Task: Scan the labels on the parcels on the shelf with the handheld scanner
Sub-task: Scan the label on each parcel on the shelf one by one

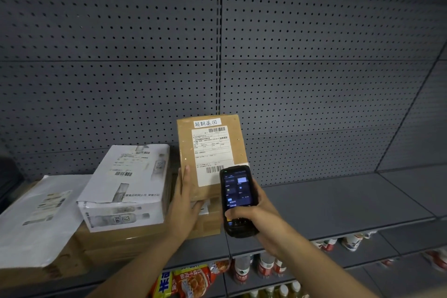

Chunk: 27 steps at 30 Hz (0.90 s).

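Note:
A brown cardboard parcel [186,143] stands tilted upright on other boxes, its white shipping label [211,152] facing me. My left hand [185,203] grips its lower left edge and holds it up. My right hand [251,213] holds a black handheld scanner [237,198] with a lit screen, its top end just below the label's lower barcode and covering the label's bottom right corner. A white box printed with bottles [128,186] lies to the left with its own label on top. A white mailer bag [36,220] lies further left.
The parcels rest on brown cartons [135,242] on a grey metal shelf [338,205], bare to the right. A grey pegboard wall [314,68] stands behind. The shelf below holds bottles [263,266] and snack packets [191,280].

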Each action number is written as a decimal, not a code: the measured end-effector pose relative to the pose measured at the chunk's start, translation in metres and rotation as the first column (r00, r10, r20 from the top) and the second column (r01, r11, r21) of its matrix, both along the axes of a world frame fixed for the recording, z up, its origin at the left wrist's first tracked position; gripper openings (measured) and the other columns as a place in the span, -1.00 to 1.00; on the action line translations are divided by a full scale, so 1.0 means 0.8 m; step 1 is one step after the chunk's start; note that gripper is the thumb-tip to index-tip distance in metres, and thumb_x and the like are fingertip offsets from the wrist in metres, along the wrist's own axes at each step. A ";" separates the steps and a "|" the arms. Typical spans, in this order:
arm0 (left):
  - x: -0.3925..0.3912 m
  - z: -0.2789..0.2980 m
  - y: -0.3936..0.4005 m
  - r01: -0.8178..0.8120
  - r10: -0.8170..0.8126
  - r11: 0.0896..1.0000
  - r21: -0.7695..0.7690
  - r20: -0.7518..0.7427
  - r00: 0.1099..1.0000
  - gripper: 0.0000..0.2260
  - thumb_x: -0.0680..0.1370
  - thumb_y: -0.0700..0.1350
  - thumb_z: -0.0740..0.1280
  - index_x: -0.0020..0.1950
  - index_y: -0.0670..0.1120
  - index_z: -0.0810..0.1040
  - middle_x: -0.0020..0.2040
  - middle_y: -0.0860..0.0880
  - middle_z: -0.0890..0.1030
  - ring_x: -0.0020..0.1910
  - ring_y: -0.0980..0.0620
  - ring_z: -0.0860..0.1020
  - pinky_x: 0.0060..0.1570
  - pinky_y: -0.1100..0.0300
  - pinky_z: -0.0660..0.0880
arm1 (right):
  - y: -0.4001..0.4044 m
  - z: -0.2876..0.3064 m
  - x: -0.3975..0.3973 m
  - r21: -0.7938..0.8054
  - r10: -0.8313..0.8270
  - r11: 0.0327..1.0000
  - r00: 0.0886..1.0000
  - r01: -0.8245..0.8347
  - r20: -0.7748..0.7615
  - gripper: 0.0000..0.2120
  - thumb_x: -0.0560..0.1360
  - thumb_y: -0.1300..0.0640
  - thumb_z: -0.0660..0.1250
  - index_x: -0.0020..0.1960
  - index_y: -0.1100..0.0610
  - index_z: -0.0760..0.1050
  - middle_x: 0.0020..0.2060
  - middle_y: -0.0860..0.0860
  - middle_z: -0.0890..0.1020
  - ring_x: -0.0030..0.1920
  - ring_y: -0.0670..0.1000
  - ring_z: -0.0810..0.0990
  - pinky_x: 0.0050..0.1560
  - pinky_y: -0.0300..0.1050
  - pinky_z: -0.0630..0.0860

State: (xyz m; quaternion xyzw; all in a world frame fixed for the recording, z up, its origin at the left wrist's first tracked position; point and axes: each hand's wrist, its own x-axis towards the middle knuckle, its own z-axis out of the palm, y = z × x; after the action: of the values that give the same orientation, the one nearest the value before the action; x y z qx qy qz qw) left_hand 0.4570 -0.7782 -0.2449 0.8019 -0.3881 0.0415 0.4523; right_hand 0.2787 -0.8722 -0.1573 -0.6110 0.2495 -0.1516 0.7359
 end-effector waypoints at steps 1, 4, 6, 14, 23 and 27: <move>-0.003 -0.001 -0.005 0.009 -0.009 1.000 0.019 -0.014 1.000 -0.03 0.49 -0.12 0.41 0.44 0.33 -0.34 0.58 0.03 -0.04 0.46 0.01 0.24 0.31 -0.02 0.40 | -0.006 -0.004 -0.002 -0.017 -0.025 1.000 1.000 0.025 -0.006 -0.24 0.22 0.41 0.50 0.31 -0.08 0.41 0.06 0.03 0.68 0.07 0.06 0.65 -0.03 -0.07 0.59; -0.013 -0.005 -0.021 0.047 -0.045 0.997 0.058 -0.036 0.998 -0.05 0.49 -0.07 0.41 0.46 0.28 -0.35 0.58 0.04 -0.06 0.45 -0.08 0.29 0.27 -0.05 0.45 | -0.021 -0.013 -0.008 -0.105 -0.131 0.986 0.991 0.129 -0.013 -0.21 0.23 0.43 0.51 0.31 -0.10 0.37 0.06 0.00 0.66 0.06 0.00 0.64 -0.05 -0.12 0.56; -0.022 -0.009 -0.034 0.091 -0.088 0.994 0.060 -0.055 0.995 -0.07 0.49 -0.07 0.41 0.50 0.21 -0.30 0.58 0.02 -0.02 0.45 -0.06 0.29 0.31 -0.03 0.42 | -0.034 -0.020 -0.014 -0.165 -0.197 0.967 0.980 0.193 -0.004 -0.19 0.26 0.47 0.48 0.33 -0.09 0.31 0.08 -0.01 0.62 0.09 -0.01 0.60 0.03 -0.08 0.55; -0.054 -0.037 -0.109 0.173 -0.156 0.972 0.156 -0.115 0.981 -0.04 0.46 -0.05 0.44 0.51 0.16 -0.28 0.57 -0.02 0.01 0.45 -0.09 0.29 0.33 -0.09 0.40 | -0.124 -0.067 -0.043 -0.143 -0.357 0.924 0.934 0.354 0.003 -0.07 0.22 0.49 0.47 0.43 -0.08 0.24 0.12 0.01 0.61 0.14 0.05 0.57 0.05 -0.04 0.54; -0.094 -0.076 -0.223 0.150 -0.071 0.946 0.286 -0.269 0.960 -0.02 0.46 0.01 0.43 0.48 0.23 -0.36 0.56 0.05 0.06 0.44 -0.03 0.31 0.37 -0.06 0.35 | -0.261 -0.109 -0.064 -0.117 -0.309 0.949 0.940 0.294 -0.143 -0.03 0.04 0.33 0.47 0.40 -0.05 0.28 0.07 0.07 0.63 0.09 0.11 0.61 0.12 0.16 0.57; -0.098 -0.094 -0.260 0.144 -0.038 0.941 0.307 -0.327 0.944 -0.04 0.46 0.02 0.42 0.51 0.17 -0.31 0.56 0.06 0.04 0.45 0.00 0.28 0.39 0.03 0.30 | -0.308 -0.127 -0.055 -0.096 -0.287 0.957 0.938 0.273 -0.192 -0.02 0.01 0.34 0.46 0.40 -0.01 0.29 0.05 0.10 0.65 0.07 0.14 0.63 0.07 0.11 0.59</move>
State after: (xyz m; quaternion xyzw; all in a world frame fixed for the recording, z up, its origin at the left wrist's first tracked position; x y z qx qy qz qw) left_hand 0.3785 -0.9862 -0.3198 0.8430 -0.3490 -0.1735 0.3708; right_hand 0.2351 -1.1187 -0.2589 -0.6062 0.4028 -0.1997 0.6561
